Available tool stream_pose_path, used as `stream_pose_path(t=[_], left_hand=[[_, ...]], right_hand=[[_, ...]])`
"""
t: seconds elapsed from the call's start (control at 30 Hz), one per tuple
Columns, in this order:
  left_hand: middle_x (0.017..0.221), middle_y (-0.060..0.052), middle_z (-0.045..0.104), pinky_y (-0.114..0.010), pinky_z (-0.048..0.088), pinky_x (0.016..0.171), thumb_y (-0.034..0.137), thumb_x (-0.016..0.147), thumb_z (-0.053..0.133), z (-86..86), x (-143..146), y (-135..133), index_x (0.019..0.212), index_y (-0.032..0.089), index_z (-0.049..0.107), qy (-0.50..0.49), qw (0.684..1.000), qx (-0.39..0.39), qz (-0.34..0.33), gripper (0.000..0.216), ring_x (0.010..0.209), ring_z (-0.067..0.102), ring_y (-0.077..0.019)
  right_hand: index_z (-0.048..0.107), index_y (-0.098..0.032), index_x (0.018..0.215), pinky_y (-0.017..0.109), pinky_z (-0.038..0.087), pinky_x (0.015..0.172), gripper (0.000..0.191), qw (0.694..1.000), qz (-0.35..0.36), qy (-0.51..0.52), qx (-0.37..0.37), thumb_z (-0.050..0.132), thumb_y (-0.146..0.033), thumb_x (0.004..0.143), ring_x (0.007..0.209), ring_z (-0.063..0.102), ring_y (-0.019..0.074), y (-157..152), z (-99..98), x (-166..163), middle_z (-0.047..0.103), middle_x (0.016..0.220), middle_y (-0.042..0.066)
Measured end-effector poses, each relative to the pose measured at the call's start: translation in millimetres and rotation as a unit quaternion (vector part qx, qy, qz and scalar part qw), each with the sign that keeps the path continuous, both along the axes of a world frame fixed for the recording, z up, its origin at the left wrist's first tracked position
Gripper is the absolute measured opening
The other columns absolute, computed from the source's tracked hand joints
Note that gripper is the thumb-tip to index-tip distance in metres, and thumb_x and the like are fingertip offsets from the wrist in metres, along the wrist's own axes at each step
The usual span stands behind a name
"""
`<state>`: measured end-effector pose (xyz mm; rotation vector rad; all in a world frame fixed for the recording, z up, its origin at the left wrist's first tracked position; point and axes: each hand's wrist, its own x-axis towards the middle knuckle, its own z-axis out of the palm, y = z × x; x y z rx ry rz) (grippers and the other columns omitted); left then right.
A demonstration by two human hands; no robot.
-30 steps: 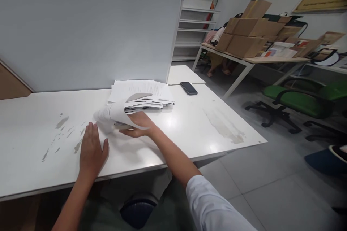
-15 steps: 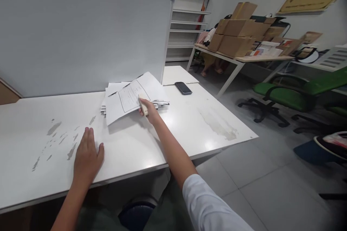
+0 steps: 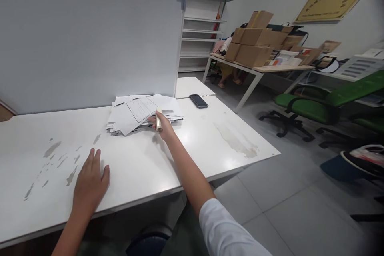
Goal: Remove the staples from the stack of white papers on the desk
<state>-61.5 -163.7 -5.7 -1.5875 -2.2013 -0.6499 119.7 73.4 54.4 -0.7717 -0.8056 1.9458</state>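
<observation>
My right hand [image 3: 161, 125] is closed round a small cream-coloured oblong object [image 3: 159, 122], whose exact kind I cannot make out. It is at the front right edge of an uneven stack of papers [image 3: 120, 125] on the white table. The top sheet [image 3: 141, 109], with a printed, framed text, lies askew over the others. Whether my fingers also touch the sheet is unclear. My left hand [image 3: 91, 180] rests palm down on the tabletop to the left, fingers stretched out, holding nothing.
A black phone [image 3: 198, 101] lies right of the papers. Behind them stands a grey-white partition [image 3: 90, 44]. The white table [image 3: 132, 168] has worn grey patches. Further right are a green chair [image 3: 312, 104] and a table stacked with cardboard boxes [image 3: 252, 44]. A person is partly visible behind it.
The printed sheet, tilted up before, has dropped flatter onto the stack. My right hand, still gripping the cream object, has turned slightly and sits at the sheet's right edge. My left hand stays flat.
</observation>
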Motion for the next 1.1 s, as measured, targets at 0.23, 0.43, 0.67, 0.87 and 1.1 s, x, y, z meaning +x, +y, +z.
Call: stream_pose_path(t=[0.23, 0.43, 0.67, 0.87, 1.1], left_hand=[[0.153, -0.023, 0.035, -0.051, 0.037, 0.112, 0.037, 0.096, 0.035, -3.0, -3, -2, 0.149, 0.007, 0.032, 0.022, 0.999, 0.025, -0.041, 0.062, 0.140, 0.037, -0.0353], [0.154, -0.012, 0.039, -0.047, 0.033, 0.116, 0.034, 0.094, 0.040, 6.0, 13, 47, 0.151, 0.016, 0.030, -0.022, 0.990, -0.032, -0.134, 0.061, 0.144, 0.032, -0.0283], [0.157, -0.010, 0.033, -0.045, 0.027, 0.118, 0.009, 0.090, 0.030, 31.4, 7, 173, 0.150, 0.012, 0.034, 0.030, 0.972, -0.203, -0.118, 0.060, 0.147, 0.025, -0.0296], [0.157, -0.008, 0.035, -0.048, 0.016, 0.121, 0.019, 0.095, 0.032, 43.0, -27, 198, 0.147, 0.019, 0.039, 0.096, 0.949, -0.161, -0.252, 0.053, 0.149, 0.021, -0.0230], [0.150, -0.018, 0.041, -0.048, 0.024, 0.117, 0.032, 0.092, 0.043, 8.8, -27, 159, 0.143, 0.015, 0.039, -0.211, 0.955, 0.189, 0.091, 0.055, 0.144, 0.030, -0.0288]], right_hand=[[0.054, -0.019, 0.085, 0.020, 0.036, 0.037, 0.016, 0.996, -0.061, 0.026, 0.068, 0.056, -0.035, 0.088, 0.040, 0.045, 0.0075, -4, -9.0, -7, 0.066, 0.070, -0.001], [0.049, -0.022, 0.095, 0.028, 0.050, 0.057, 0.030, 0.907, -0.286, -0.161, 0.264, 0.055, -0.050, 0.087, 0.065, 0.058, 0.0151, -15, -15.5, -3, 0.062, 0.084, 0.002], [0.053, -0.018, 0.116, 0.036, 0.052, 0.075, 0.044, 0.742, -0.205, -0.365, 0.524, 0.058, -0.046, 0.082, 0.085, 0.067, 0.0254, -17, -49.7, -6, 0.069, 0.095, 0.010], [0.057, -0.020, 0.110, 0.035, 0.050, 0.071, 0.039, 0.732, -0.128, -0.423, 0.518, 0.057, -0.045, 0.080, 0.078, 0.065, 0.0255, -9, -70.4, -13, 0.070, 0.089, 0.008], [0.055, -0.019, 0.115, 0.038, 0.052, 0.075, 0.042, 0.773, -0.111, -0.364, 0.508, 0.056, -0.046, 0.083, 0.085, 0.065, 0.0260, -12, -66.1, -6, 0.070, 0.097, 0.010]])
